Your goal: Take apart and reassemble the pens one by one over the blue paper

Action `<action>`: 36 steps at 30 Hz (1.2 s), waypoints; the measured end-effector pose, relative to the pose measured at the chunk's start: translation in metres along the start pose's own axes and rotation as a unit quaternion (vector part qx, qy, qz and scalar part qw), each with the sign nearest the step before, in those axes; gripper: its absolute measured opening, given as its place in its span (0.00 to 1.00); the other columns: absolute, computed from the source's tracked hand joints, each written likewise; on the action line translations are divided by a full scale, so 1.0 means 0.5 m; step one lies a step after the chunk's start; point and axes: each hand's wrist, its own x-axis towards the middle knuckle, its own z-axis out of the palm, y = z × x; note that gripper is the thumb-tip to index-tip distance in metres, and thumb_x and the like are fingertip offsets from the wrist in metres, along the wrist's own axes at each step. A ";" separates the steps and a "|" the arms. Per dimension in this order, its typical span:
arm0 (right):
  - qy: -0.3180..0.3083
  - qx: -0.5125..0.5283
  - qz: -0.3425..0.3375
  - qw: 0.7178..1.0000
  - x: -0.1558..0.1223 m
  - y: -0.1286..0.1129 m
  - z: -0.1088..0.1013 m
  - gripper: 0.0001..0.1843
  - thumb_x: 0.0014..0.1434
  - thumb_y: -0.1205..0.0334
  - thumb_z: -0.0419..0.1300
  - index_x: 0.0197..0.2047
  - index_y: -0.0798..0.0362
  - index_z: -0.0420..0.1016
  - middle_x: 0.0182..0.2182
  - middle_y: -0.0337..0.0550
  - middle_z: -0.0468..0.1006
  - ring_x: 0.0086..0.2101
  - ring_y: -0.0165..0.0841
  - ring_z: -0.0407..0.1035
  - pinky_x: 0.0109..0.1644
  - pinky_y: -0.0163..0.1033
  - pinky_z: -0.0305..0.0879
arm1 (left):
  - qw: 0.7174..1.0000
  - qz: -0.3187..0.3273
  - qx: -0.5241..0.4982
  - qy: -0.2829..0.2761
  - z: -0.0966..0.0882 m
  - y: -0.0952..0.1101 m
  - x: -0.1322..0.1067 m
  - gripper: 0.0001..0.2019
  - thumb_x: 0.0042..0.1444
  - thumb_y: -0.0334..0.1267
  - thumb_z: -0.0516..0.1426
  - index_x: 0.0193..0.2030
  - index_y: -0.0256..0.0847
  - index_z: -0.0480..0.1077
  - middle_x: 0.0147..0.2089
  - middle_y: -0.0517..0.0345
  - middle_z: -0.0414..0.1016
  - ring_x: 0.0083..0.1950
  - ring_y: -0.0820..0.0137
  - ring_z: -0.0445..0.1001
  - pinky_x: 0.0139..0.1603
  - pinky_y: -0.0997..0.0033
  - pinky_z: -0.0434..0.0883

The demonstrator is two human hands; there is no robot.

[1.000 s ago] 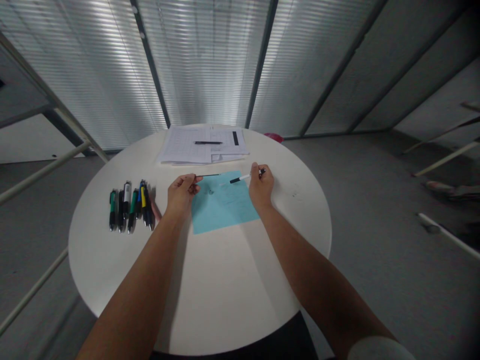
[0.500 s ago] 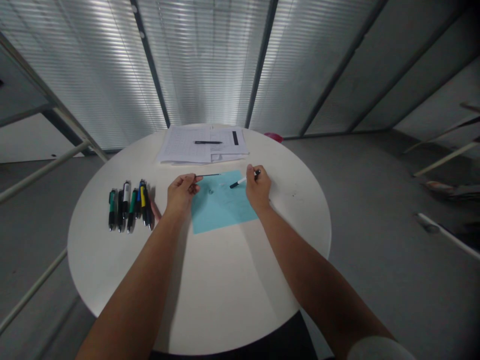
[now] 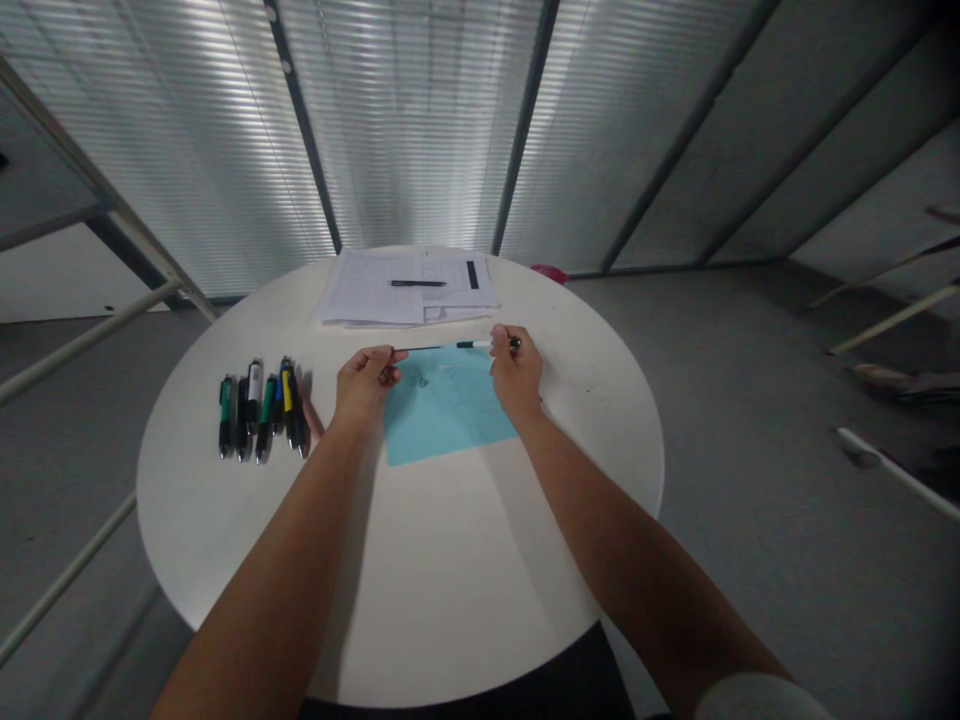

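My left hand (image 3: 365, 384) is closed in a pinch on a thin dark pen refill (image 3: 420, 348) that points right. A white pen barrel (image 3: 484, 344) with a black tip is pinched in my right hand (image 3: 514, 372) and points left. The refill's end meets the barrel's tip, in line with it, above the far edge of a light blue sheet (image 3: 444, 408) on the round white table (image 3: 225, 500). Small parts lie on the blue sheet, too small to name.
Several pens (image 3: 261, 408) with green, white, yellow and blue bodies lie in a row left of my left hand. A stack of printed papers (image 3: 375, 292) with a black pen (image 3: 417, 283) on top sits at the table's far edge. Metal rails stand at left.
My right hand has swung the pen barrel from pointing down-left to level, bringing its tip up to the end of the refill. My left hand has stayed in place.
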 end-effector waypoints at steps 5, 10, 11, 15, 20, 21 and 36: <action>-0.063 -0.022 -0.008 0.998 -0.002 0.009 0.004 0.16 0.63 0.48 0.54 0.39 0.50 0.76 0.32 0.41 0.77 0.31 0.31 0.71 0.38 0.37 0.66 | 1.000 0.001 0.001 -0.005 0.000 0.000 0.000 0.10 0.47 0.38 0.67 0.31 0.37 0.73 0.34 0.51 0.80 0.28 0.76 0.71 0.30 0.75 0.68; -0.106 -0.107 -0.013 0.988 0.001 0.019 0.010 0.08 0.58 0.63 0.56 0.40 0.49 0.75 0.40 0.43 0.80 0.43 0.36 0.73 0.51 0.43 0.67 | 1.000 -0.002 0.003 -0.011 0.000 0.003 -0.002 0.11 0.45 0.39 0.68 0.31 0.37 0.73 0.34 0.51 0.80 0.28 0.77 0.71 0.31 0.74 0.68; -0.115 -0.132 -0.012 0.984 0.001 0.021 0.010 0.09 0.58 0.65 0.56 0.40 0.49 0.75 0.40 0.43 0.79 0.43 0.36 0.73 0.52 0.44 0.67 | 1.000 -0.002 0.002 -0.010 0.001 0.003 -0.003 0.11 0.45 0.39 0.68 0.31 0.36 0.73 0.34 0.51 0.80 0.28 0.76 0.71 0.31 0.75 0.68; -0.160 -0.229 -0.024 0.960 0.001 0.025 0.010 0.10 0.54 0.68 0.57 0.39 0.51 0.76 0.38 0.45 0.79 0.42 0.38 0.71 0.51 0.45 0.65 | 1.000 -0.004 0.010 -0.007 0.003 0.004 -0.004 0.13 0.44 0.40 0.69 0.30 0.36 0.72 0.34 0.51 0.80 0.27 0.77 0.71 0.31 0.74 0.68; -0.180 -0.257 -0.029 0.949 0.000 0.021 0.007 0.14 0.53 0.70 0.56 0.41 0.51 0.77 0.40 0.46 0.79 0.42 0.39 0.70 0.50 0.45 0.64 | 0.999 0.012 0.039 -0.010 0.003 -0.003 -0.001 0.13 0.45 0.41 0.68 0.32 0.37 0.73 0.33 0.52 0.80 0.28 0.75 0.71 0.33 0.72 0.69; -0.180 -0.256 -0.027 0.949 -0.001 0.019 0.006 0.14 0.52 0.70 0.56 0.41 0.51 0.77 0.40 0.46 0.78 0.42 0.39 0.70 0.51 0.44 0.64 | 0.999 0.014 0.045 -0.011 0.002 -0.005 -0.001 0.13 0.45 0.42 0.68 0.31 0.37 0.73 0.33 0.52 0.80 0.28 0.75 0.71 0.33 0.71 0.69; -0.274 -0.128 -0.111 0.947 -0.023 -0.020 0.006 0.08 0.60 0.58 0.60 0.41 0.48 0.79 0.38 0.40 0.81 0.44 0.36 0.70 0.55 0.45 0.57 | 0.988 0.050 0.139 -0.046 -0.009 -0.021 0.004 0.12 0.49 0.44 0.67 0.32 0.37 0.75 0.36 0.50 0.80 0.28 0.74 0.71 0.37 0.68 0.71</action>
